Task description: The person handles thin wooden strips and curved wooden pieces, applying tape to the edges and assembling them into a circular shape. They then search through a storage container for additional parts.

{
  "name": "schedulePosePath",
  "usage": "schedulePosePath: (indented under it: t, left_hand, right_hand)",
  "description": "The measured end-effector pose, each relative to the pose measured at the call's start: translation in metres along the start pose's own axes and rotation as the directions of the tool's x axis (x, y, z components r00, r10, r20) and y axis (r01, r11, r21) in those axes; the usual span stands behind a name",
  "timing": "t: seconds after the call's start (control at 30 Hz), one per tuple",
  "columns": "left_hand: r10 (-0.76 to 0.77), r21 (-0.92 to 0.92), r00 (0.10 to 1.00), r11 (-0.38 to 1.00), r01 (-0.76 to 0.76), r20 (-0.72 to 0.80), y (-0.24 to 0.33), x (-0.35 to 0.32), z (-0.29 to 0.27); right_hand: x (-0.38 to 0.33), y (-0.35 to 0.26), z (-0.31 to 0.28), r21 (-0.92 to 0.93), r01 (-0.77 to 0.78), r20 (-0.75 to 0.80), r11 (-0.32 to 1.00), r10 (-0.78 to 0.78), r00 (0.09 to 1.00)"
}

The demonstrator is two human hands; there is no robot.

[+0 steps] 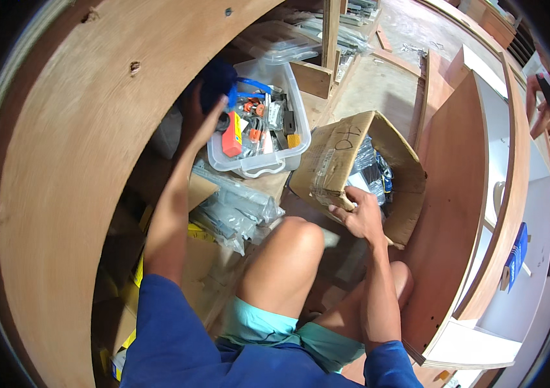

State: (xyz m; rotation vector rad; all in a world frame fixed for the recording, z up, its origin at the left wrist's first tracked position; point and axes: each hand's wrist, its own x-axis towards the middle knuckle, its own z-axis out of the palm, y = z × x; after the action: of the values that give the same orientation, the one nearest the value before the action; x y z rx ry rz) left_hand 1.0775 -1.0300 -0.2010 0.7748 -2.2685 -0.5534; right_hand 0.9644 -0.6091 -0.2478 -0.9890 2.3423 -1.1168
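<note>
My left hand (201, 119) is closed on a dark blue bundle (220, 84), whose kind I cannot make out, at the left rim of a clear plastic bin (299, 145). Inside the bin are a red-orange box (231, 136), orange-and-black pieces, a blue strap (254, 84) and several small packets. With its thumb and fingers, my right hand (362, 216) grips the near edge of an open cardboard box (343, 145), which is tilted towards the right. Plastic-wrapped dark items (370, 171) show inside it; the box's bottom is hidden.
Plastic-wrapped metal rails (236, 204) lie before the bin. A curved plywood panel (48, 161) rises close on my left. A wooden cabinet (452, 213) stands on my right, with a blue box (515, 257) on its pale panel. Another person (546, 90) is at the far right.
</note>
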Motion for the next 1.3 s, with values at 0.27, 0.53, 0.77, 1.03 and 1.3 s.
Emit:
schedulePosePath:
  t: [0.27,0.53,0.77,1.03,1.3]
  left_hand:
    - [-0.057,0.026,0.998,0.998,0.055,0.042,-0.033,-0.013,0.046]
    - [-0.049,-0.116,0.99,0.993,0.033,-0.13,-0.013,-0.025,0.017]
    - [-0.042,-0.111,0.988,0.994,0.026,-0.147,-0.026,-0.015,0.027]
    - [0.019,0.071,0.983,0.997,-0.006,-0.185,-0.032,-0.009,0.051]
    - [-0.057,-0.045,0.987,0.998,0.051,-0.149,-0.019,-0.014,0.031]
  right_hand:
    - [0.004,0.018,0.008,0.143,0.311,-0.29,0.939,-0.261,0.921]
    - [0.088,-0.14,0.053,0.107,0.37,-0.322,0.923,-0.32,0.891]
    - [0.232,-0.167,0.167,-0.368,0.453,0.634,0.812,-0.137,0.761]
    - [0.291,-0.11,0.151,-0.303,0.569,0.546,0.764,-0.35,0.761]
    - [0.202,-0.13,0.022,-0.338,0.552,-0.297,0.762,-0.643,0.706]
